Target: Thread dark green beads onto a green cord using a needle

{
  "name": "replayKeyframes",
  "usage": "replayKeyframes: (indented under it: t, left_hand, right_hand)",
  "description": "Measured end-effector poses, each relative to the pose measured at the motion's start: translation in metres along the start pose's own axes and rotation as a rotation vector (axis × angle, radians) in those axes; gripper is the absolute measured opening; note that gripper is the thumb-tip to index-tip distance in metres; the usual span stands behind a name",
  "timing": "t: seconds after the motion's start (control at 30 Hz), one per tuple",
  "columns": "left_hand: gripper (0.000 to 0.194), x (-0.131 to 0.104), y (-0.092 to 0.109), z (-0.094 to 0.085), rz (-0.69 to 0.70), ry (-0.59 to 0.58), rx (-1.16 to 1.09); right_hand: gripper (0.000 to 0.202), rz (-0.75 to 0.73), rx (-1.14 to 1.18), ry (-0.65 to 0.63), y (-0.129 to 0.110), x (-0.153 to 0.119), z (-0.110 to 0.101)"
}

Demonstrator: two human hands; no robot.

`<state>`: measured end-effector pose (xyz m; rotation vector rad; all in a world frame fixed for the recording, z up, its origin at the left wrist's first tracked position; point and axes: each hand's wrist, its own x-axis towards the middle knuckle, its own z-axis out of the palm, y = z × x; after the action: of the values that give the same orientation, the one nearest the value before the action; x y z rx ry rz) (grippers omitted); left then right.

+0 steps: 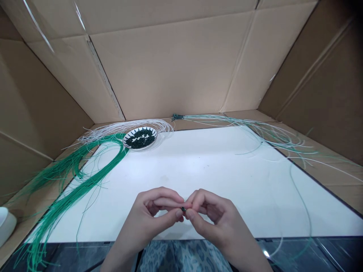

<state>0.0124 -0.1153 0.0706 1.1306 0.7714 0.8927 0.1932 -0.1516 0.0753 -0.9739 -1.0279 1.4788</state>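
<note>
Near the front edge of the white board, my left hand [159, 211] and my right hand [212, 213] meet fingertip to fingertip. Between them they pinch a tiny dark green piece [183, 209], mostly covered by the fingers. Thin pale and green strands [308, 215] curve down at the right, past the board's front edge; whether they join the held piece cannot be made out. A patterned dish [124, 142] holding many small dark green pieces stands at the back left, away from both hands.
Bundles of green strands [93, 181] spread over the left side, with white strands [113, 130] behind the dish. Strands with dark ends [177, 117] lie along the back right. Cardboard walls [170, 68] enclose the white board [198, 166]. A white container [6, 226] sits far left.
</note>
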Motion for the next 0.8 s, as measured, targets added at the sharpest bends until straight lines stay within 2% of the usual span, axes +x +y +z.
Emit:
replayKeyframes:
  t: [0.23, 0.4, 0.53, 0.63, 0.8]
  left_hand:
    - [0.023, 0.004, -0.001, -0.005, 0.047, -0.013, 0.132]
    - [0.017, 0.005, 0.005, 0.002, 0.005, 0.079, 0.036]
    - [0.027, 0.002, 0.009, 0.007, -0.002, 0.114, -0.006]
    - [0.032, 0.002, 0.008, 0.004, -0.004, 0.087, -0.008]
    - [0.03, 0.005, 0.009, -0.007, 0.006, -0.072, 0.056]
  right_hand:
    - [0.018, 0.001, -0.124, 0.022, -0.003, -0.001, 0.003]
    - [0.022, -0.013, -0.166, -0.011, -0.001, 0.001, 0.003]
    - [0.025, -0.007, -0.157, -0.023, 0.001, 0.002, 0.003]
    - [0.028, -0.032, -0.142, -0.032, 0.003, 0.001, 0.003]
    - [0.036, -0.04, -0.095, -0.007, 0.011, -0.002, 0.004]
